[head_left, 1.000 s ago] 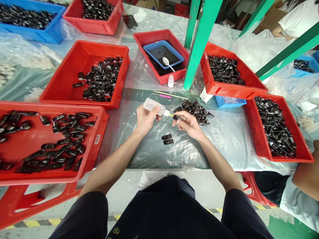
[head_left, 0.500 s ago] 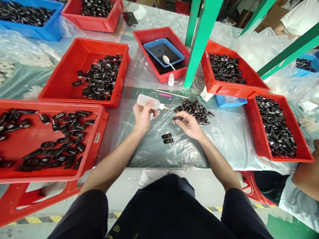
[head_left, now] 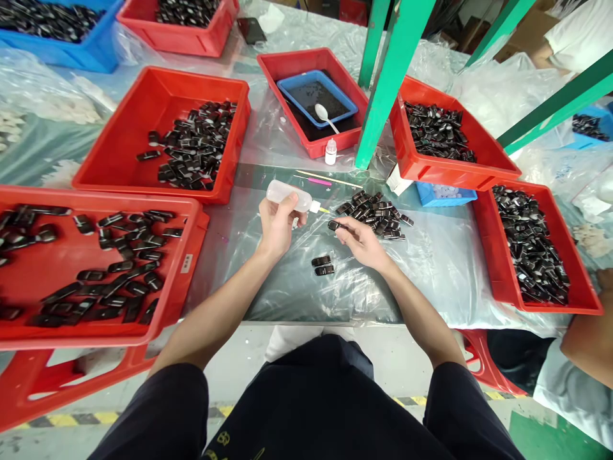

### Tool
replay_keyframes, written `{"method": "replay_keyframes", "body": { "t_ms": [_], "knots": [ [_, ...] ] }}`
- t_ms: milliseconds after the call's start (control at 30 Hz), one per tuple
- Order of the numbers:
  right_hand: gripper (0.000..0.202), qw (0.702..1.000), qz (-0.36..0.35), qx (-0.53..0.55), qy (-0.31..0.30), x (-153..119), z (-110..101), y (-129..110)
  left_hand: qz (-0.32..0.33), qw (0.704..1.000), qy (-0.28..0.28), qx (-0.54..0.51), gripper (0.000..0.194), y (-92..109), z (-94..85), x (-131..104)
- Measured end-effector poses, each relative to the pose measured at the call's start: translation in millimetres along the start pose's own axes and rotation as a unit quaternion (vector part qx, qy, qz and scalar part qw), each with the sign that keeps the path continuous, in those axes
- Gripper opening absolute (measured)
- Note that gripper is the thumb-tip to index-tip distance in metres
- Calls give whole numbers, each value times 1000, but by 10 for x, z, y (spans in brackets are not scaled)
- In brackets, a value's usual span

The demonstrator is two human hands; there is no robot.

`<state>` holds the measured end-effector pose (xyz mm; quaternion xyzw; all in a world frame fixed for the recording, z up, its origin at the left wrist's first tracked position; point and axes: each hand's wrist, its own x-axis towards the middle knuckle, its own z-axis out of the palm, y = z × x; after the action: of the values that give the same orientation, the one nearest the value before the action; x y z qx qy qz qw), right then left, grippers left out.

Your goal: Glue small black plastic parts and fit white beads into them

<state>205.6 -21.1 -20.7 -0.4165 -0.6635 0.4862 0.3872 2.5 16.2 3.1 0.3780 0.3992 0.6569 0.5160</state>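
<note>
My left hand [head_left: 278, 223] is closed around a translucent squeeze bottle [head_left: 288, 195], tilted so its thin yellowish tip points right. Between the fingertips of my right hand [head_left: 361, 241] is a small glossy black part [head_left: 334, 225], close to the bottle's tip; whether the two touch is not clear. Just behind that hand lies a pile of similar black parts [head_left: 376, 214] on the plastic sheet. Two more black parts [head_left: 323, 265] lie side by side nearer to me.
Red bins of black parts stand left [head_left: 186, 281] and right [head_left: 527, 198]. Behind are a red tray [head_left: 316, 150] holding a blue tray [head_left: 299, 81] and spoon [head_left: 325, 118], a small white bottle [head_left: 331, 152], thin sticks [head_left: 330, 179] and a green post [head_left: 383, 108]. Another person's arm [head_left: 591, 338] is at right.
The black part in my right hand has turned slightly and moved a little left. The bottle in my left hand stays tilted, shifted slightly right. The view has shifted a little.
</note>
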Motion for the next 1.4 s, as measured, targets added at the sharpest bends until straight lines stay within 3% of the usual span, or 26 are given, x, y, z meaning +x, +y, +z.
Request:
{"method": "replay_keyframes", "body": {
  "t_ms": [167,433,700,1400],
  "knots": [
    [71,994,56,93,17,16,29,-35,7,1000,-11,-5,54,-12,-12,0],
    [57,986,49,155,34,53,21,-33,12,1000,-10,-8,51,-16,-17,-8],
    [47,983,35,139,117,44,-3,-37,19,1000,-15,3,53,-9,-11,-7],
    [44,981,-3,71,179,26,39,-78,19,1000,-15,18,53,-2,-7,-24]
  ]
}}
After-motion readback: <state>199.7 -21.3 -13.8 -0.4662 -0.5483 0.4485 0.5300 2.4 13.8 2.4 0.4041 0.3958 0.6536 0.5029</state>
